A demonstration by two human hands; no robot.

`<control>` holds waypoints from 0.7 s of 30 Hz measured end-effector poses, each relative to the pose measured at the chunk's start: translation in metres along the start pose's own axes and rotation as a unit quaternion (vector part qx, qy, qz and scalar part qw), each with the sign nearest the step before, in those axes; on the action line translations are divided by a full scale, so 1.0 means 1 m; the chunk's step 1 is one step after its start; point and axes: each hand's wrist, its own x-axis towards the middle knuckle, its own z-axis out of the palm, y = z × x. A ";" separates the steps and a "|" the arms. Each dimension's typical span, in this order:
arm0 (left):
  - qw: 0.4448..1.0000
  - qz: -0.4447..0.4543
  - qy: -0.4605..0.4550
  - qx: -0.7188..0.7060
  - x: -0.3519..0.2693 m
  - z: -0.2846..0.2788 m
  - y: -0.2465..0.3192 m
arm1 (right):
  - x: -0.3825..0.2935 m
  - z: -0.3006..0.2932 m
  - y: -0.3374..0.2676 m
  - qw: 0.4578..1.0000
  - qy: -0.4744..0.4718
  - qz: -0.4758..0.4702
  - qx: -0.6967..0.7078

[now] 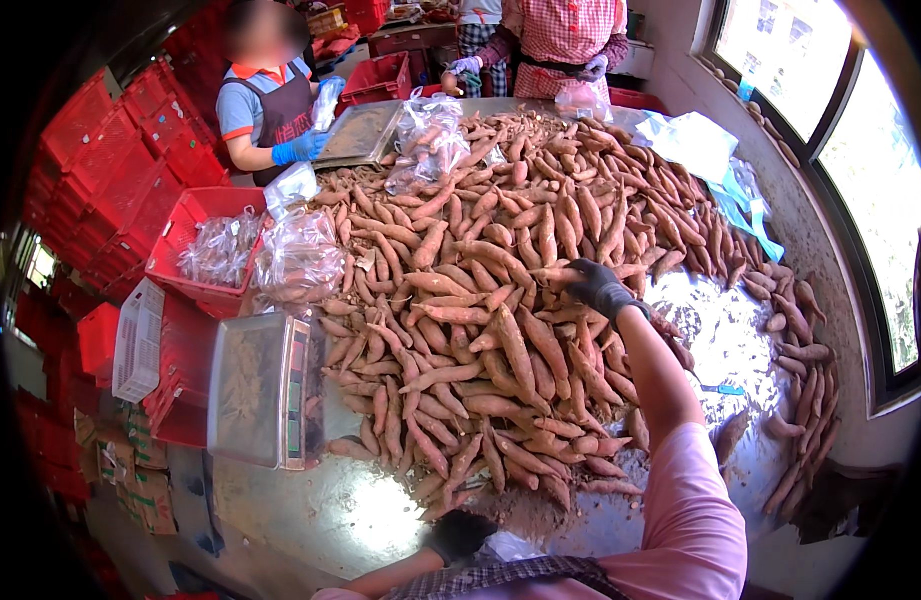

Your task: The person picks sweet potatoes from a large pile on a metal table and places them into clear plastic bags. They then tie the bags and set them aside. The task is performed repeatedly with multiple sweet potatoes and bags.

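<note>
A large heap of sweet potatoes (498, 330) covers the middle of a metal table (303, 502). My right hand (601, 289), in a dark glove, reaches over the heap with its fingers around one end of a sweet potato (556, 275). Low in the picture, close to my body, is my left hand (460, 536), also dark-gloved; its fingers are hard to make out. A clear plastic bag (513, 546) lies beside it, partly hidden by my apron. Left of the heap stands a weighing scale (250, 390) with a dusty flat pan.
Bagged sweet potatoes (299, 255) lie near a red crate (205, 199). Across the table, a co-worker's blue-gloved hand (301, 148) is by a second scale (359, 135); other people stand further right. A blue-handled knife (723, 389) lies at right, near the windowed wall.
</note>
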 end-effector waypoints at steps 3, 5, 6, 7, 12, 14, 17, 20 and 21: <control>1.000 -0.010 -0.017 0.022 0.000 -0.002 0.006 | -0.028 -0.009 -0.003 0.996 -0.090 -0.025 0.001; 0.999 -0.025 -0.029 0.018 0.003 -0.004 0.003 | -0.060 -0.007 0.003 0.990 -0.139 0.000 0.028; 0.999 -0.026 -0.039 0.010 0.005 -0.004 0.006 | -0.082 -0.001 0.017 0.976 -0.121 -0.180 0.018; 1.000 -0.017 -0.019 -0.001 0.008 -0.010 0.009 | -0.102 0.006 0.027 0.971 -0.104 -0.214 -0.019; 0.999 -0.004 0.014 0.040 0.007 -0.006 0.010 | -0.143 -0.007 0.024 0.960 -0.169 -0.217 -0.054; 0.998 0.017 0.047 0.043 0.004 -0.007 0.007 | -0.134 -0.021 0.001 0.987 -0.139 -0.056 0.062; 0.997 0.026 0.073 0.031 0.004 0.000 0.004 | -0.091 -0.016 -0.007 0.990 0.044 -0.134 0.019; 0.998 0.020 0.047 0.031 0.004 0.001 0.002 | -0.032 0.003 0.002 0.929 0.113 -0.203 -0.287; 0.998 0.017 0.032 0.041 0.005 -0.002 0.004 | -0.015 0.016 0.010 0.929 0.085 -0.149 -0.329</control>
